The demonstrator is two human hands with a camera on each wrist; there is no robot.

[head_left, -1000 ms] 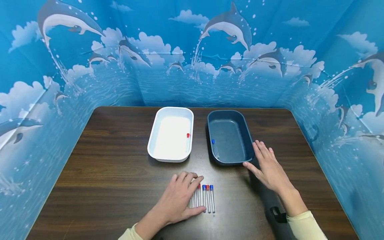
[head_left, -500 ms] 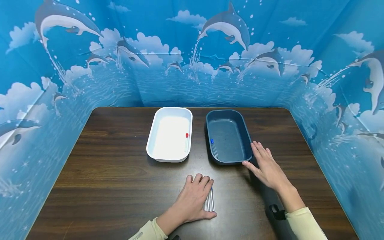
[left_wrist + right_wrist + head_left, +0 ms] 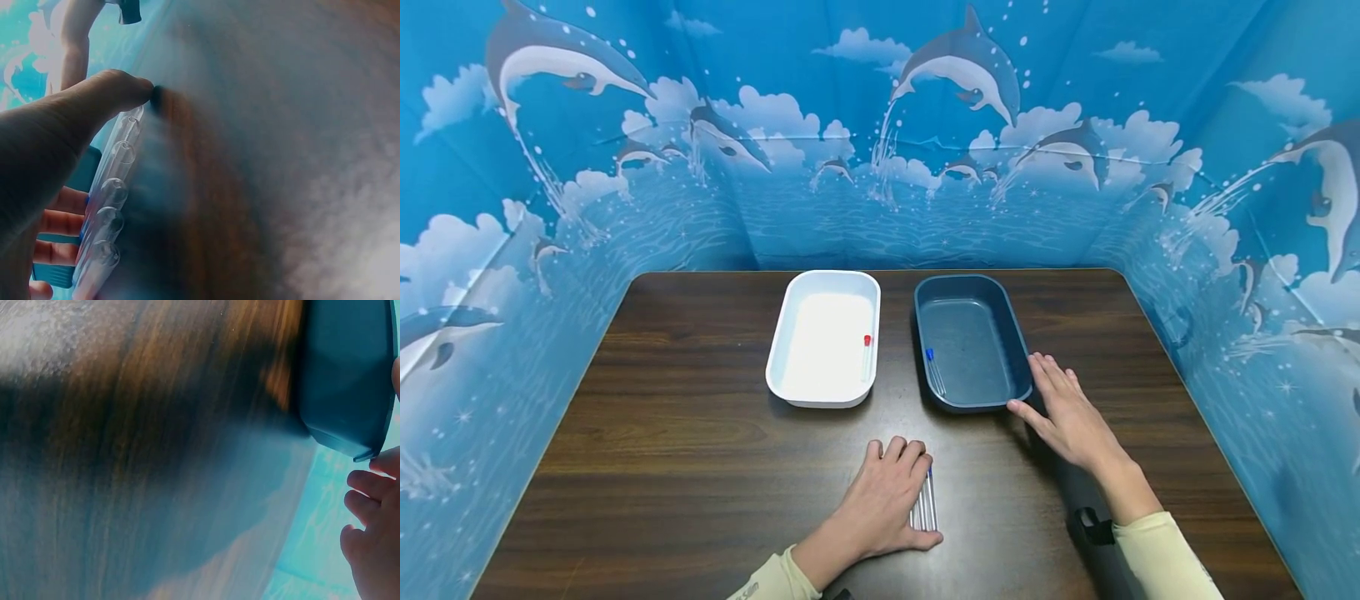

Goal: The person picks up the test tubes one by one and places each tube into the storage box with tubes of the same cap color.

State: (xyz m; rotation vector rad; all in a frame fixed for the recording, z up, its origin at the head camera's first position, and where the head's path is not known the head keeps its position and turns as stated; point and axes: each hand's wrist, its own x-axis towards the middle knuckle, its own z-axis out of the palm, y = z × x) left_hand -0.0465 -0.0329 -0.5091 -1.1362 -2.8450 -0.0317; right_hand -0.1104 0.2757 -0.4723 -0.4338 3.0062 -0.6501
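Note:
My left hand (image 3: 883, 500) arches over a row of several clear test tubes (image 3: 927, 510) lying side by side on the table. Its bent fingers sit at the capped ends and its thumb at the rounded ends. From the left wrist, the rounded ends of the test tubes (image 3: 111, 190) form a line, with fingers (image 3: 61, 222) behind them; the palm hides most caps in the head view. My right hand (image 3: 1071, 425) rests its straight fingers against the right side and near corner of a dark blue tray (image 3: 973, 407), which holds a blue-capped test tube (image 3: 933, 371).
Left of the dark tray stands a white tray (image 3: 820, 402) with a red-capped test tube (image 3: 867, 354) along its right side. Both trays are near the back of the brown wooden table (image 3: 677, 433). A dolphin-print curtain (image 3: 880, 217) surrounds the table's back and sides.
My left hand has slid right along the row, now covering most caps that showed a second ago; it has barely moved in the last half second. The right hand stays at the dark tray.

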